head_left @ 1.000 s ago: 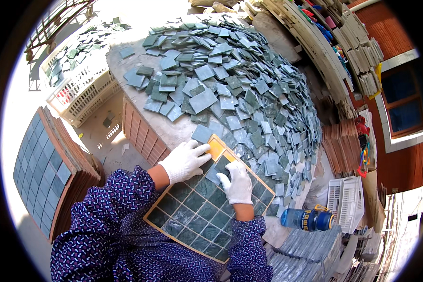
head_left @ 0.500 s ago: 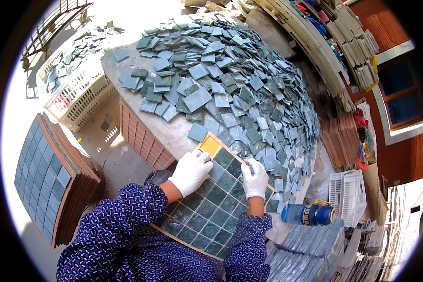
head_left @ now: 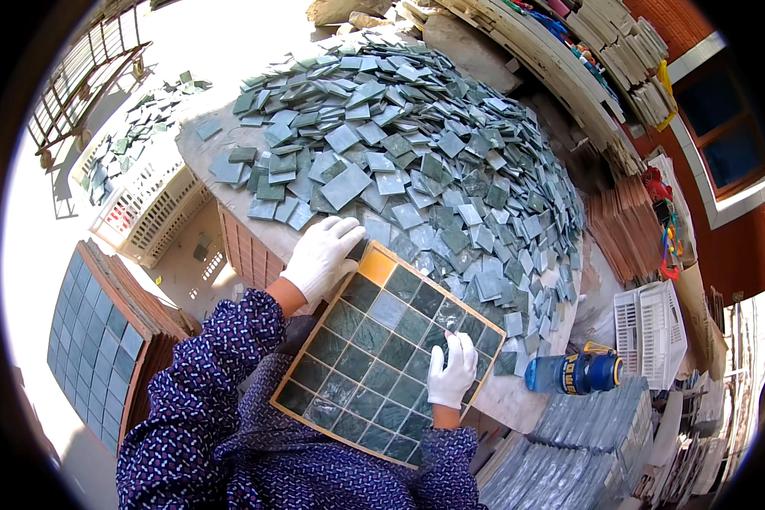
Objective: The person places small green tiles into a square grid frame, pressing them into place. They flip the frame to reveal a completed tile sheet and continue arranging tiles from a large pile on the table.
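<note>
A wood-edged tray (head_left: 313, 336) leans toward me, its grid filled with square dark green stone tiles (head_left: 395, 350). At its upper left corner one cell (head_left: 377, 264) shows bare yellow. My left hand (head_left: 321, 257), in a white glove, is closed beside that corner on a dark square tile (head_left: 359, 250), mostly hidden by the fingers. My right hand (head_left: 453, 371), gloved too, rests over the right part of the tray. Its fingertips touch the tiles there, thumb apart from the fingers, with nothing visible in its grip.
A big heap of loose tiles (head_left: 450, 178) covers the table (head_left: 197, 153) ahead. A blue bottle (head_left: 574, 374) lies at its right edge, near a white basket (head_left: 650, 331) and wrapped tile stacks (head_left: 595, 425). Stacked filled trays (head_left: 93, 340) stand left, below a white crate (head_left: 149, 217).
My left hand has moved from the tray's top to beyond its upper left corner. My right hand has slid down from the upper edge onto the tiles. The view has shifted slightly.
</note>
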{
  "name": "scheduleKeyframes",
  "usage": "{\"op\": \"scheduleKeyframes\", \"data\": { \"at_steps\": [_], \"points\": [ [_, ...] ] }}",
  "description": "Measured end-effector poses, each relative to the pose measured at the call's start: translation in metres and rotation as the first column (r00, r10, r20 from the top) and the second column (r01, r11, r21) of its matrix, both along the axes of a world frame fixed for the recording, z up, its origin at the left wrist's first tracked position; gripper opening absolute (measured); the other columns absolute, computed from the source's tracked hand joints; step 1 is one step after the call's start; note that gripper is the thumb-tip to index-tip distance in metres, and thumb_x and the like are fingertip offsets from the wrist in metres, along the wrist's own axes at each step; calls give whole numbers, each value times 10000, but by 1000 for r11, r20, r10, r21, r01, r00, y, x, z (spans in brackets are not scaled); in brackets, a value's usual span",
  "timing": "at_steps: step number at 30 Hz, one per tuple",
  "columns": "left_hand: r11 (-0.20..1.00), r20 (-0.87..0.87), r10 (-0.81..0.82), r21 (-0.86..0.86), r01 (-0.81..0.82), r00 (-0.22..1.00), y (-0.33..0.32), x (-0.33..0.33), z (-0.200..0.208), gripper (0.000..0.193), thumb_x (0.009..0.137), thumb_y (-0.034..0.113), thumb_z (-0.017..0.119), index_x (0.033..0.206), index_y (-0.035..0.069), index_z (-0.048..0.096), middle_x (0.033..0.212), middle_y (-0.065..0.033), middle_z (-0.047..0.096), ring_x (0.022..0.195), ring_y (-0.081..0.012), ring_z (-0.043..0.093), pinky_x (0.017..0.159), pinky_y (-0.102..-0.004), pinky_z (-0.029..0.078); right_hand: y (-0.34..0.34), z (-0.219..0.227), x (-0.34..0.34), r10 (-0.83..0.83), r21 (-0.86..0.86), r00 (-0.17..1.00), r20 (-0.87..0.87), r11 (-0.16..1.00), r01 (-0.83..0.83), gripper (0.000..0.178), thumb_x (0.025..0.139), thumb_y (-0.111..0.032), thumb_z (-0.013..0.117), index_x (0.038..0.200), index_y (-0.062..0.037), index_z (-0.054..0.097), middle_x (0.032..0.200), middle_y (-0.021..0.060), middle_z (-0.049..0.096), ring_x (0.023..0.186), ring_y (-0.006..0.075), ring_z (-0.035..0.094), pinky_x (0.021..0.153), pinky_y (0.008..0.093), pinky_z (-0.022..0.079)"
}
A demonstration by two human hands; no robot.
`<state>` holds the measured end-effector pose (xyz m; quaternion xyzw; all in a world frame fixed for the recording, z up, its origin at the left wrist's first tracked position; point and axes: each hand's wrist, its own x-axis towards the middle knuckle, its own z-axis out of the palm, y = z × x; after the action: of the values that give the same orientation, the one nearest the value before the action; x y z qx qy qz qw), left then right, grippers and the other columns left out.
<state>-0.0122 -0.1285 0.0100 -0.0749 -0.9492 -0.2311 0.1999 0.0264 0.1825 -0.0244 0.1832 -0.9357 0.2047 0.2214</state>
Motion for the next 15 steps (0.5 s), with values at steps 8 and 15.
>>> {"op": "scheduleKeyframes", "data": {
  "at_steps": [8, 15],
  "points": [
    [990, 165, -69, -113, 89, 984, -26, -24, -8, 514, 657, 163, 755, 1124, 50, 573, 1140, -121, 542, 1066, -340, 511, 909, -405, 466, 0, 2, 0, 14, -63, 1000, -4, 998, -14, 304, 772, -133, 687, 1061, -73, 613, 1124, 130, 575, 1003, 344, 557, 884, 442, 450],
    [967, 295, -231, -35, 253, 927, 6, -19, 10, 488, 704, 152, 747, 1147, 41, 576, 1158, -146, 546, 1049, -335, 569, 880, -402, 488, 4, -1, -2, 19, -103, 1000, -18, 994, -21, 283, 759, -132, 698, 1027, -81, 622, 1117, 109, 578, 1008, 328, 557, 880, 437, 453]
  ]
}}
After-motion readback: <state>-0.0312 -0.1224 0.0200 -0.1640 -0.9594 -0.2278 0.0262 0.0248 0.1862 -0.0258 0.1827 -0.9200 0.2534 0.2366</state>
